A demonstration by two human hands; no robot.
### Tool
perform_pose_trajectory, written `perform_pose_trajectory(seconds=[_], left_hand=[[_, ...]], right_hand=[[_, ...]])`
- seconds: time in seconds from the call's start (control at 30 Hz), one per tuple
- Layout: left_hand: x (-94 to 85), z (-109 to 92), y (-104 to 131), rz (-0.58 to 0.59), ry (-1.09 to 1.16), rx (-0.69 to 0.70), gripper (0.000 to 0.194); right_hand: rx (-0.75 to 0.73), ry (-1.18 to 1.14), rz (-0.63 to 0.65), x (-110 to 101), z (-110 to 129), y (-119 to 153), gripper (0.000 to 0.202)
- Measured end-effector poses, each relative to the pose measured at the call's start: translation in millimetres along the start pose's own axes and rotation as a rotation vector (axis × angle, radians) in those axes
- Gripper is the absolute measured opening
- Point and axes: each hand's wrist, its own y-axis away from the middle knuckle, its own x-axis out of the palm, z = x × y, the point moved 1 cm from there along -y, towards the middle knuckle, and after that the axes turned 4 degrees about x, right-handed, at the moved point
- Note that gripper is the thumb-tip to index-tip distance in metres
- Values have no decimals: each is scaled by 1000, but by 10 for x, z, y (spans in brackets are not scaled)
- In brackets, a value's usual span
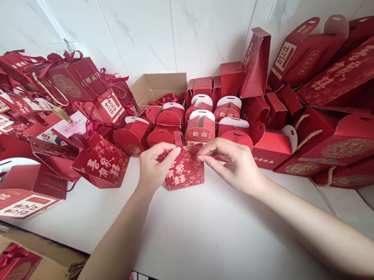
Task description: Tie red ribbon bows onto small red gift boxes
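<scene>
A small red gift box (188,175) with white Chinese lettering stands upright on the white table in front of me. My left hand (158,163) is closed at its upper left, thumb and forefinger pinching the top edge beside a short red strap (178,139). At the upper right corner of the box, my right hand (230,157) has its thumb and fingertips drawn together on the edge. Its fingers partly cover that corner. Just behind the hands, red boxes with rounded handle flaps (200,125) stand in rows.
Ribbon-tied red boxes (73,78) are piled at the left. Larger red boxes with rope handles (344,141) are stacked at the right. An open cardboard box (157,85) holds red ribbon by the tiled wall. Another carton (50,270) with red boxes sits at lower left.
</scene>
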Motion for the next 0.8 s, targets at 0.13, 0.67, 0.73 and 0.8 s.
perform_pose_trajectory(seconds=[0.13,0.67,0.73,0.8], left_hand=[[95,-78,80,48,56,-4,13],[96,-154,131,184,85,22,28],[98,-146,133,176,66,37,26],[109,-138,135,147,35,51,22]], right_hand=[[62,-137,83,92,62,38,3],[263,-213,114,143,29,33,8],[279,-220,110,143,19,32,9],[289,-242,101,144,6,34,10]])
